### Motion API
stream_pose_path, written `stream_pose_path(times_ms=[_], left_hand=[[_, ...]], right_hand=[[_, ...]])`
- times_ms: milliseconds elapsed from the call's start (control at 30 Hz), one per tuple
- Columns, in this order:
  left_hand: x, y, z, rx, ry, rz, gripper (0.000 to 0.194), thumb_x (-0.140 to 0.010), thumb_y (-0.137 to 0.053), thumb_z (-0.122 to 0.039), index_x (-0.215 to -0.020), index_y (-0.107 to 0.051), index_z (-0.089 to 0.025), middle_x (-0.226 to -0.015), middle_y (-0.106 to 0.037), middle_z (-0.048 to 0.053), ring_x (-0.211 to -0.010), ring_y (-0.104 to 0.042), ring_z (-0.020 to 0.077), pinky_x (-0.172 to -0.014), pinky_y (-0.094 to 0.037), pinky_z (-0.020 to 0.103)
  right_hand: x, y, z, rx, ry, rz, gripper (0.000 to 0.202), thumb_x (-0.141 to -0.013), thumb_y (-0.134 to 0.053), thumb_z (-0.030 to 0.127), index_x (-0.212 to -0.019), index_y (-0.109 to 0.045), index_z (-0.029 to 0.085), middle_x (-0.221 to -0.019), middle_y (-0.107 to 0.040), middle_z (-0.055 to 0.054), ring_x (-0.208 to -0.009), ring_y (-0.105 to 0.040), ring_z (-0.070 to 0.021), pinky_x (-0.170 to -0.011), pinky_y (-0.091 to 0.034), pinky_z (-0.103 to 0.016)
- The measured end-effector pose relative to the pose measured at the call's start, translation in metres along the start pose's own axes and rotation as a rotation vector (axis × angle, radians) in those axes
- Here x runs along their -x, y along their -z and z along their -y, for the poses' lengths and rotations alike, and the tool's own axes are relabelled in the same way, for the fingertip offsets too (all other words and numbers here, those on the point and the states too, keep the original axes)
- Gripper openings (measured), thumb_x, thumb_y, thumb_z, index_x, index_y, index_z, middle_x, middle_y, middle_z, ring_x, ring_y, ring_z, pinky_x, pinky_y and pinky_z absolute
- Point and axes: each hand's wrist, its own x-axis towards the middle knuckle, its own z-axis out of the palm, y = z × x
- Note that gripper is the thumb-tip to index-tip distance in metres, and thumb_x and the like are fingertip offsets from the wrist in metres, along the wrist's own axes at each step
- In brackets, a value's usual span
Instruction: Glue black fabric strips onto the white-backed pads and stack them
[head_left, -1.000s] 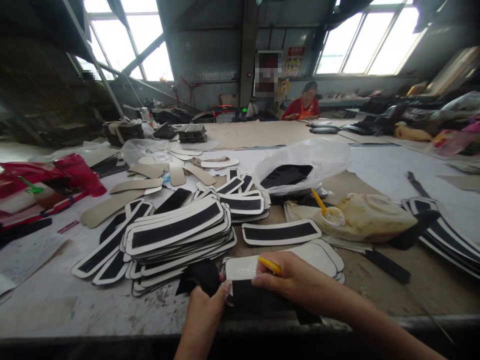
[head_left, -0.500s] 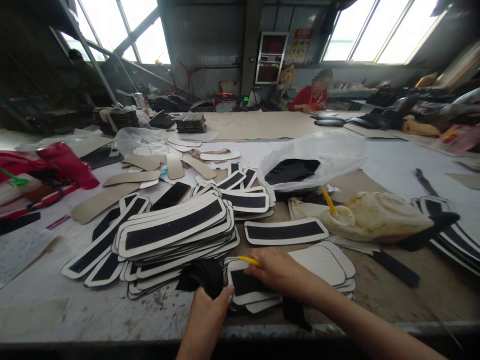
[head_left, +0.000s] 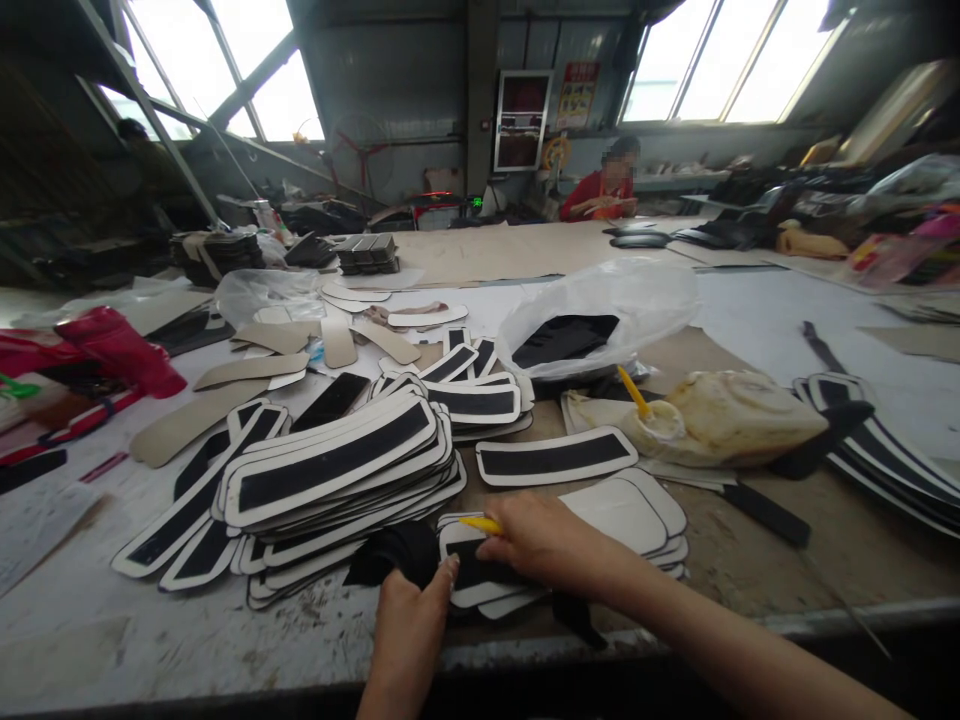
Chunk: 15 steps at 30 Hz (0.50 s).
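My left hand (head_left: 411,615) grips a bundle of black strips (head_left: 397,553) at the front of the table, beside the left end of a white piece. My right hand (head_left: 529,540) is closed round a yellow stick (head_left: 480,524) and rests over the black strip (head_left: 472,568) on that white piece. Under it lies a small pile of white curved pieces (head_left: 630,510). Left of my hands rises a tall stack of white pieces with black strips (head_left: 330,462). One more such piece (head_left: 556,457) lies just behind my right hand.
A yellowed container (head_left: 739,415) with another yellow stick (head_left: 634,390) stands right of centre. Behind are a plastic bag (head_left: 600,305) and beige pieces (head_left: 274,337). A black-handled tool (head_left: 769,513) lies right. A person in red (head_left: 600,195) sits across the table.
The whole view has shifted, so the table's things appear slightly further left. Both hands keep their grips, and the black bundle sits a little lower and flatter by my left hand.
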Motion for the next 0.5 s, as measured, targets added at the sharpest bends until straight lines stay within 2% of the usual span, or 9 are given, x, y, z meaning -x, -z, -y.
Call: stream_pose_path(times_ms=[133,233,367,500], left_hand=[[0.002,0.000,0.001,0.010,-0.007,0.005,0.033,-0.064,-0.065,-0.034,-0.087,-0.063,-0.010,-0.086,-0.070,0.011,-0.088,-0.062,0.0285,-0.080,-0.044,0.037],[0.005,0.001,0.000,0.050,-0.013,0.018,0.033,-0.064,-0.065,-0.033,-0.089,-0.062,-0.011,-0.089,-0.070,0.009,-0.092,-0.061,0.0280,-0.085,-0.042,0.037],[0.006,0.002,0.000,0.019,0.008,0.014,0.035,-0.064,-0.065,-0.037,-0.089,-0.062,-0.012,-0.092,-0.069,0.010,-0.096,-0.059,0.0296,-0.089,-0.040,0.039],[0.003,0.003,0.003,-0.023,0.024,0.030,0.043,-0.062,-0.065,-0.044,-0.092,-0.061,-0.014,-0.100,-0.067,0.012,-0.101,-0.056,0.0316,-0.094,-0.038,0.041]], right_hand=[[0.028,0.010,-0.015,0.043,0.023,0.085,0.025,-0.075,-0.058,0.039,-0.086,-0.064,0.017,-0.084,-0.068,-0.011,-0.079,-0.062,-0.0279,-0.060,-0.037,-0.029],[0.056,0.016,-0.040,0.045,-0.067,0.118,0.021,-0.077,-0.056,0.037,-0.084,-0.063,0.018,-0.083,-0.068,-0.010,-0.079,-0.061,-0.0278,-0.062,-0.037,-0.030],[0.086,0.024,-0.075,-0.087,-0.197,0.040,0.017,-0.080,-0.051,0.034,-0.074,-0.058,0.019,-0.077,-0.064,-0.005,-0.074,-0.059,-0.0210,-0.063,-0.037,-0.027],[0.094,0.025,-0.093,-0.174,-0.252,-0.096,0.019,-0.083,-0.047,0.032,-0.072,-0.055,0.018,-0.077,-0.062,-0.003,-0.071,-0.056,-0.0174,-0.064,-0.038,-0.025]])
